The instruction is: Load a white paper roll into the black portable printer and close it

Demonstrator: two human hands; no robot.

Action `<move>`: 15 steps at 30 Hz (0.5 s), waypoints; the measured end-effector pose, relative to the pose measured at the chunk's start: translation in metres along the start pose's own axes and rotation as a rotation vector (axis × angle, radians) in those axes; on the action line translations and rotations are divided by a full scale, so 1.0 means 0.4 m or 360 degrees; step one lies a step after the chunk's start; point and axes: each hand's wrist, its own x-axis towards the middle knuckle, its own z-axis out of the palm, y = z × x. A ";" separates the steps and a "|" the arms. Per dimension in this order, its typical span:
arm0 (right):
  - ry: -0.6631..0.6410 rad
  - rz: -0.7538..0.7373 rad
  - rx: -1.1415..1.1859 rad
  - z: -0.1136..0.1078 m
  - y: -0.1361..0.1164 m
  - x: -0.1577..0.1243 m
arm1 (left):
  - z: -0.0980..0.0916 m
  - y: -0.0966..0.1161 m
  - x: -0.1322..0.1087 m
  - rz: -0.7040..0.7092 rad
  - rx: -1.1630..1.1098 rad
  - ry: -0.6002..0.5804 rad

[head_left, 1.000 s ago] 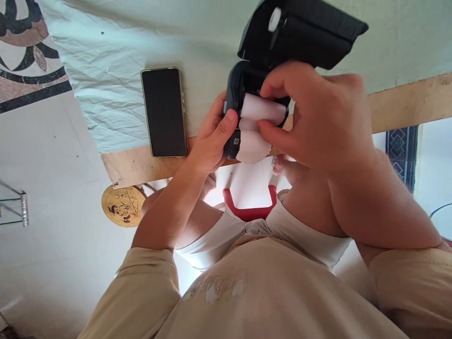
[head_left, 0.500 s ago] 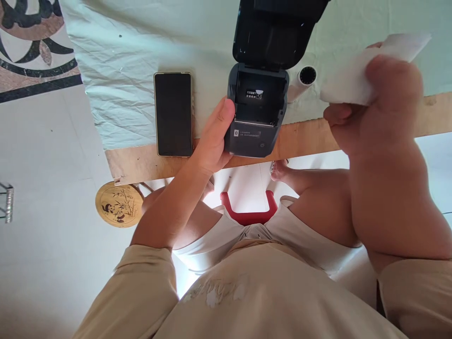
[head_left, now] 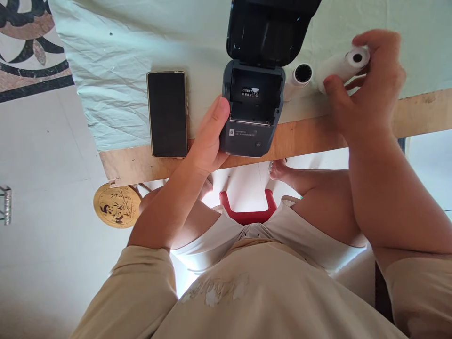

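Observation:
My left hand (head_left: 213, 134) grips the left side of a dark label printer (head_left: 247, 136), thumb on its edge. The printer's black lid (head_left: 271, 33) is swung up, and inside the bay a small printed sticker shows, with no roll there. Over the table's right part, my right hand (head_left: 374, 84) holds a white paper roll (head_left: 348, 66) between thumb and fingers. The roll's end with its dark core hole faces me. Between printer and right hand stands a white cylinder with a black dotted end (head_left: 302, 74).
A phone (head_left: 167, 115) with a dark screen lies left of the printer. Pale green cloth (head_left: 123, 56) covers the table, whose bare wooden edge (head_left: 307, 134) runs along my side. Below are a round wooden stool (head_left: 117, 205) and a red frame (head_left: 249, 216) between my legs.
My right hand has turned and moved slightly left, so the roll's round end now shows instead of a blurred white sheet-like shape. The left hand still holds the opened printer.

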 end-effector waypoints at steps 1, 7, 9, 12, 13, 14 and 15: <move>-0.0007 -0.0031 0.0000 0.001 0.001 0.000 | 0.000 0.001 -0.001 -0.0008 0.0023 -0.0001; -0.0208 -0.0156 -0.0078 0.001 0.007 0.002 | 0.006 0.006 -0.003 0.0030 -0.0009 -0.0040; -0.0086 -0.0258 -0.0088 -0.005 -0.003 0.002 | 0.005 0.004 -0.002 0.0011 -0.0014 -0.0008; 0.0251 -0.0439 -0.0013 -0.019 -0.040 -0.008 | 0.000 0.000 -0.001 -0.0001 -0.0023 0.0027; 0.0317 -0.0470 0.0032 -0.021 -0.055 -0.015 | -0.001 -0.001 -0.001 0.0003 -0.0023 0.0025; 0.0324 -0.0481 0.0084 -0.021 -0.071 -0.024 | -0.002 -0.002 -0.001 0.0010 -0.0018 0.0013; 0.0263 -0.0470 0.0133 -0.018 -0.086 -0.032 | -0.002 -0.002 -0.001 0.0015 -0.0010 -0.0003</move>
